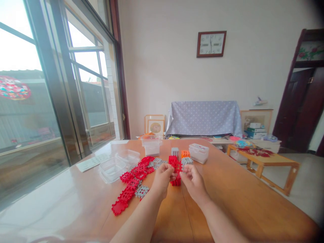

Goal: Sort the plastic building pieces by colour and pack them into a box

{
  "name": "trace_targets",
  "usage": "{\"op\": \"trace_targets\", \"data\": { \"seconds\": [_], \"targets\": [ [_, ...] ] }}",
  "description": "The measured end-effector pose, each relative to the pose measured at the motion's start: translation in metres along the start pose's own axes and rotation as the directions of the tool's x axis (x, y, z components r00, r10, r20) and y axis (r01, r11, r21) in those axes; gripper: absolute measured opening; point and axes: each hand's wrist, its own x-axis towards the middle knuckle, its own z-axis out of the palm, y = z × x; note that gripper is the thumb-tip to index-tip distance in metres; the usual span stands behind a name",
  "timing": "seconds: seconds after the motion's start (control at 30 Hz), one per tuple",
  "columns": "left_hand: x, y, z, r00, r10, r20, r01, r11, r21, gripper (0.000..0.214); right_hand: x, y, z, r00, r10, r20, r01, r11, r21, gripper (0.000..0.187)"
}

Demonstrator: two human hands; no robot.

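Where both hands (163,177) (194,182) pinch, notched red plastic latticework (174,162) shows.

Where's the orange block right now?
In the head view, the orange block sits on the table right of centre, beyond the right hand, between a grey block on its left and a plastic box on its right.
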Motion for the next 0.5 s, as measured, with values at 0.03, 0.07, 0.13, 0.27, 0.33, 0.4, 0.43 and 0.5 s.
{"op": "trace_targets", "data": {
  "seconds": [0.03,0.07,0.13,0.27,0.33,0.4,0.43,0.5],
  "targets": [
    [0.0,-0.001,0.0,1.0,-0.018,-0.002,0.018,0.999,-0.034,0.03,-0.001,0.001,0.0,1.0,-0.015,0.008,0.015,0.999,-0.036,0.033],
    [0.0,-0.002,-0.001,0.999,-0.034,-0.004,0.034,0.998,-0.051,0.03,-0.001,0.002,0.001,1.0,-0.024,0.018,0.025,0.997,-0.068,0.03],
    [0.0,-0.002,-0.002,0.998,-0.055,-0.011,0.054,0.997,-0.048,0.029,-0.001,0.004,0.001,0.999,-0.033,0.027,0.036,0.993,-0.114,0.026],
    [0.002,-0.005,-0.007,0.998,-0.064,-0.01,0.064,0.998,-0.023,0.028,-0.001,0.001,-0.001,0.998,-0.057,0.042,0.062,0.989,-0.135,0.023],
    [0.003,-0.006,-0.01,0.998,-0.069,-0.005,0.068,0.997,-0.022,0.028,0.0,-0.002,-0.002,0.996,-0.065,0.061,0.072,0.989,-0.13,0.022],
    [0.005,-0.007,-0.012,0.998,-0.069,0.007,0.069,0.998,-0.013,0.029,0.0,-0.004,-0.003,0.995,-0.064,0.075,0.073,0.989,-0.129,0.023],
    [0.005,-0.007,-0.013,0.998,-0.062,0.014,0.062,0.998,-0.004,0.029,0.001,-0.005,-0.003,0.995,-0.061,0.08,0.071,0.989,-0.13,0.024],
    [0.006,-0.008,-0.015,1.0,-0.026,0.008,0.026,0.999,0.03,0.029,0.001,-0.003,-0.003,0.995,-0.047,0.085,0.058,0.989,-0.137,0.025]
  ]
}}
